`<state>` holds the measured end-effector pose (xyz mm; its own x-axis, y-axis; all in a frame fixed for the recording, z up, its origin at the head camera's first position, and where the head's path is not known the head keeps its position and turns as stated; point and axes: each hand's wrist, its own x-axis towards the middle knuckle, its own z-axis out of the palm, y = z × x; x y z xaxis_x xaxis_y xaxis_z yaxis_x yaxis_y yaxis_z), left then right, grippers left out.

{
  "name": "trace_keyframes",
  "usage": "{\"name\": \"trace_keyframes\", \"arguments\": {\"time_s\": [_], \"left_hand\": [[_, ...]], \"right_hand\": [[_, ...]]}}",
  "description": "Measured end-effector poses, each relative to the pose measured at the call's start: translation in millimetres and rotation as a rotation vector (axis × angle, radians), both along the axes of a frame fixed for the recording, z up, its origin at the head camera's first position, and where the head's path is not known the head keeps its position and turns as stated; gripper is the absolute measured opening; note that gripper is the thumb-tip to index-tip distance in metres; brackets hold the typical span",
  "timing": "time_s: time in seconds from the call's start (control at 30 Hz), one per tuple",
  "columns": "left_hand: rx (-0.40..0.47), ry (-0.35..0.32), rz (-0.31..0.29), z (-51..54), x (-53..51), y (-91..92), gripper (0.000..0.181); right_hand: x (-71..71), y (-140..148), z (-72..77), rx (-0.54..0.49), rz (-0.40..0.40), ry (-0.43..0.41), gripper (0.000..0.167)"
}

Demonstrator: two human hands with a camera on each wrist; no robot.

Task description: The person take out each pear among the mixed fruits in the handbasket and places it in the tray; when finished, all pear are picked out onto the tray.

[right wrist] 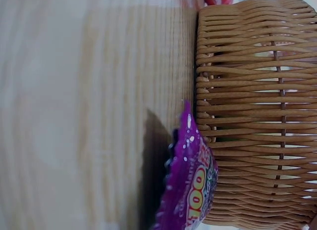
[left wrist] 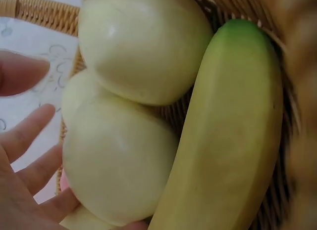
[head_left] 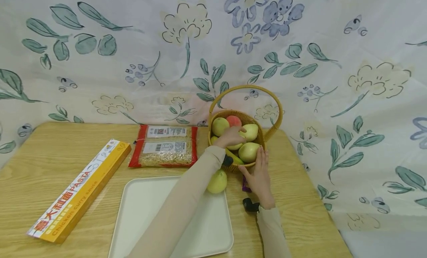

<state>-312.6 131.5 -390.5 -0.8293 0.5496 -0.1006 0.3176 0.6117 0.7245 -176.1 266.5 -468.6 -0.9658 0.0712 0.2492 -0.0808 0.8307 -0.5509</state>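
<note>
A wicker basket with a tall handle holds several pale yellow-green fruits, a reddish peach-like fruit and a banana. My left hand reaches in over the fruit. In the left wrist view its fingers are spread beside a pale round fruit, and the thumb stands apart from it. My right hand rests against the basket's near right side with fingers extended. Beneath that hand lies a small purple packet, close against the woven wall.
A pale tray lies in front, with one yellow-green fruit at its far right corner, partly behind the left sleeve. A red-edged clear bag lies left of the basket. Farther left is a long pasta box. A floral cloth hangs behind.
</note>
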Motion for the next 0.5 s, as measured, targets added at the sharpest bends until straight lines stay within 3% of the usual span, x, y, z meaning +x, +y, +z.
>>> {"name": "trace_keyframes", "arguments": {"time_s": [0.33,0.5], "left_hand": [[-0.057,-0.077,-0.074,-3.3,-8.7,0.5,0.057],[-0.148,0.000,-0.120,-5.3,-11.6,5.0,0.056]], "right_hand": [[0.6,2,-2.0,-0.002,-0.009,-0.008,0.099],[0.0,3,-1.8,-0.007,-0.001,-0.007,0.099]]}}
